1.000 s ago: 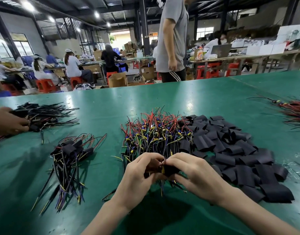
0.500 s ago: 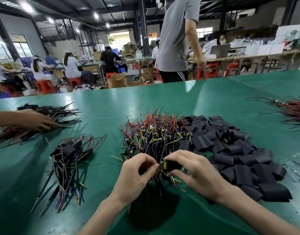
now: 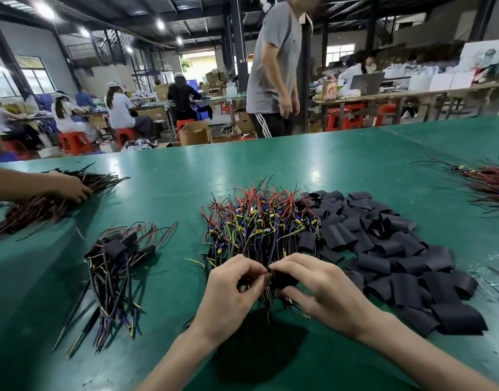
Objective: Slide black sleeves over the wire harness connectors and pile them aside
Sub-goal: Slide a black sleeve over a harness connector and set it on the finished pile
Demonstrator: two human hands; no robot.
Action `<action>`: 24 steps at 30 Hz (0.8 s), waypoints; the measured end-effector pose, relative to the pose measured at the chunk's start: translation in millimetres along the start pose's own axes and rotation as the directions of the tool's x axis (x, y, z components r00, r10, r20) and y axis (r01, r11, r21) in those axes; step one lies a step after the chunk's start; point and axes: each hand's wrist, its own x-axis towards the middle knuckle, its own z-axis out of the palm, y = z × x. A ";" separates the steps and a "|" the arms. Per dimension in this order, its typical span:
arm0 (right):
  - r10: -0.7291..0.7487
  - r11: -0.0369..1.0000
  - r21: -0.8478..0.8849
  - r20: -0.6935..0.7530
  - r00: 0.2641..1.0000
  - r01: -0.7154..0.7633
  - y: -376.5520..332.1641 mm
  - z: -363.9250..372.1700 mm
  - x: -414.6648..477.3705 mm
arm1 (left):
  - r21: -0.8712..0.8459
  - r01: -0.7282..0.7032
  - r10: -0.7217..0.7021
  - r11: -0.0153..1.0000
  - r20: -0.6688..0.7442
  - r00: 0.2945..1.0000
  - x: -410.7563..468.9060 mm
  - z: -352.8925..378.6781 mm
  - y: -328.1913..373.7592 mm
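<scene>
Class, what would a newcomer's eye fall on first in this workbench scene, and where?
The colourful wire pile at the centre of the table stands out, with the black sleeve heap on its right. In front, the left hand and right hand meet, pinching a harness and a sleeve between them.
</scene>
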 end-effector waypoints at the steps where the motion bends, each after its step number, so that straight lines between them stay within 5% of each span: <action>1: 0.001 1.000 0.000 -0.002 1.000 -0.001 0.2 -0.2 -0.2 | 0.005 -0.005 0.005 1.000 0.001 1.000 0.0 0.3 -0.2; 12: -0.019 1.000 0.006 -0.018 1.000 0.019 1.4 3.1 0.1 | 0.139 -0.114 0.110 0.984 0.037 0.993 0.3 -2.7 -4.3; 17: 0.081 0.993 -0.064 -0.258 0.963 -0.101 7.5 -7.2 4.8 | 0.351 -0.189 0.260 0.917 -0.167 0.951 11.3 -35.0 -9.9; 20: 0.184 0.977 -0.030 -0.375 0.909 -0.210 16.9 -15.9 6.1 | 0.467 -0.013 0.260 0.884 -0.468 0.845 20.4 -67.0 -25.4; 24: 0.324 0.929 -0.056 -0.361 0.875 -0.367 36.2 -18.8 5.2 | 0.390 0.410 -0.025 0.824 -0.698 0.715 25.9 -106.7 -60.4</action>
